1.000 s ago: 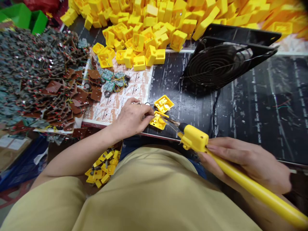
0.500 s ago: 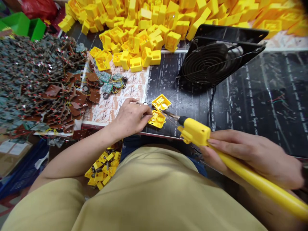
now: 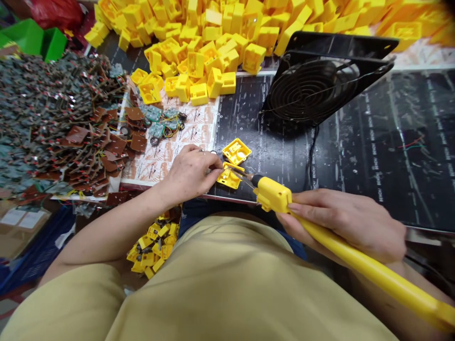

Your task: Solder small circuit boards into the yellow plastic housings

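Observation:
My right hand [image 3: 346, 220] grips a yellow soldering iron [image 3: 274, 193], whose long handle runs down to the lower right. Its metal tip reaches over an open yellow plastic case half [image 3: 227, 178] near the bench's front edge; contact cannot be made out. Just behind lies a second open case half [image 3: 237, 150], with moulded rings and slots showing inside. At the left rim of the nearer half, the thumb and fingers of my left hand [image 3: 192, 173] are pinched together. What they hold, if anything, is too small to name.
A black fan [image 3: 309, 92] stands behind, its cable trailing forward. Yellow cases [image 3: 195, 64] are heaped along the back. Circuit boards [image 3: 53, 118] pile up on the left, beside several wired parts [image 3: 165, 123]. Below the bench sit more yellow cases [image 3: 152, 248].
My right hand has moved left with the soldering iron, bringing its tip farther over the nearer case half. My left hand has stayed almost in place, still pinched.

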{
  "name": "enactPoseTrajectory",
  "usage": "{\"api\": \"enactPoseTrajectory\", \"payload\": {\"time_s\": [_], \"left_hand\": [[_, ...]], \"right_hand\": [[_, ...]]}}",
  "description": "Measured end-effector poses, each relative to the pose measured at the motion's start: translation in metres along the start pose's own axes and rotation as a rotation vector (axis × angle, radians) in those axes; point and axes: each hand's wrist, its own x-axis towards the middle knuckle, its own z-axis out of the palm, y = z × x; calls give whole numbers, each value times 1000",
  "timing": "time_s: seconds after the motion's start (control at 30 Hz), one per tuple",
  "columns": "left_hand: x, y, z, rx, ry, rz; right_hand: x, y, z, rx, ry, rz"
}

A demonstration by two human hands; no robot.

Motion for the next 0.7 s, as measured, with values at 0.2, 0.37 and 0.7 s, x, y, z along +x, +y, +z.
{"api": "enactPoseTrajectory", "payload": {"time_s": [0.2, 0.37, 0.7], "left_hand": [[1, -2, 2, 6, 14, 13], [1, -1, 0, -8, 0, 2], [1, -9, 2, -466, 50, -83]], "right_hand": [[-2, -2, -6, 12, -50, 77], [-6, -1, -8, 28, -96, 159], [-20, 11, -4, -14, 138, 130]]}}
